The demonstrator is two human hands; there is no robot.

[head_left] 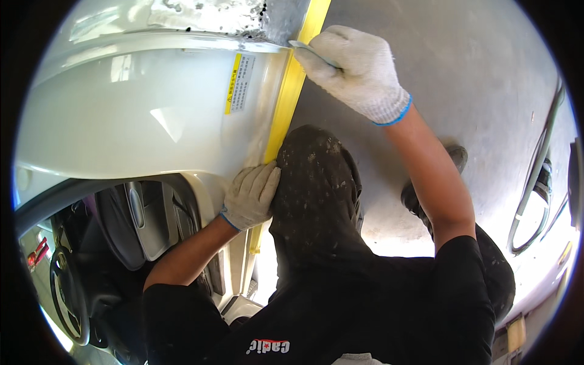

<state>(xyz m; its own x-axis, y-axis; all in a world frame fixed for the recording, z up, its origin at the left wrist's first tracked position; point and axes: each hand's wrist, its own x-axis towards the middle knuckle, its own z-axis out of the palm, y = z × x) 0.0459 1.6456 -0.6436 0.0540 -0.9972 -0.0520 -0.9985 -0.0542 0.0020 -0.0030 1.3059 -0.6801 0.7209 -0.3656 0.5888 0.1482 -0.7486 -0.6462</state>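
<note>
My right hand (pixel 359 76), in a white knit glove with a blue cuff edge, is closed on a thin, flat, pale strip (pixel 296 44). One end sticks out past my fingers and reaches the body seam of a whitish vehicle panel (pixel 140 115). Its exact kind does not show. Yellow masking tape (pixel 291 91) runs along the panel's lower edge, beside the strip's tip. My left hand (pixel 250 196), gloved too, lies flat with fingers extended on the bodywork by the door opening, next to my bent knee. Above the seam is a bare, scraped metal patch (pixel 213 15) with dark spots.
A yellow-and-white label (pixel 240 84) sticks to the panel. Through the door opening show a seat (pixel 143 222) and a steering wheel (pixel 64 298). Grey floor (pixel 480 67) spreads to the right, where a dark hose (pixel 535 164) lies. My shoe (pixel 455 159) is behind my right forearm.
</note>
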